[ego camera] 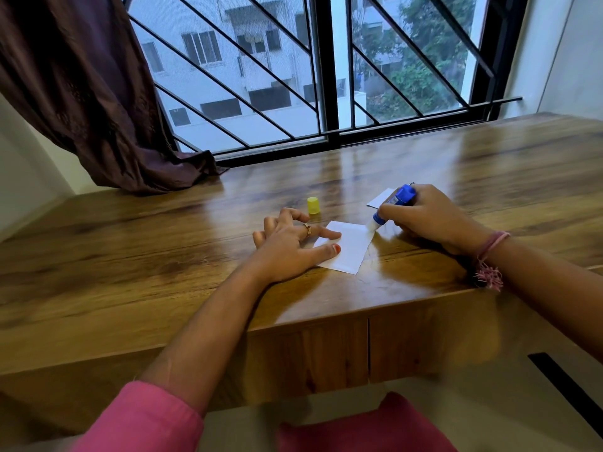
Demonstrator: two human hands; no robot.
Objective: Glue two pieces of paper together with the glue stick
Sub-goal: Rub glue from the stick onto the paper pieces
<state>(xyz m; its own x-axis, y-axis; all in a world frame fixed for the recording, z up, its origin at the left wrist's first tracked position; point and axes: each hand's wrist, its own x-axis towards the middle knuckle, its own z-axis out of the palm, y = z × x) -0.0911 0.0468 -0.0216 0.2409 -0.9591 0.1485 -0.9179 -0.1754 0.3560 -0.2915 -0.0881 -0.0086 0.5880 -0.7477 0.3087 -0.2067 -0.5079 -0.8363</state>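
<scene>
On the wooden table [163, 243] by the window lies a white piece of paper [349, 249], close to the front edge. All the other places are told from this paper.

On the paper's left side rests the left hand [287, 246]. Its first finger and thumb lie straight and flat on the paper and press it down. The other fingers are bent a little and hold nothing. One finger wears a ring [307, 229].

At the paper's far right corner is the blue glue stick [393, 203]. It leans over, and its white tip touches the paper at that corner. The right hand [427, 216] is just to the right of the paper, with its fingers curled around the glue stick. A pink string band [491, 256] is on that wrist.

Behind the paper, a bit to the left, the yellow cap [313, 205] stands up on the table. Behind the paper to the right, past the glue stick, a second piece of paper [380, 199] peeks out, partly hidden by the right hand.

Far behind the paper and to the left, a dark curtain [98, 102] hangs down onto the table.
</scene>
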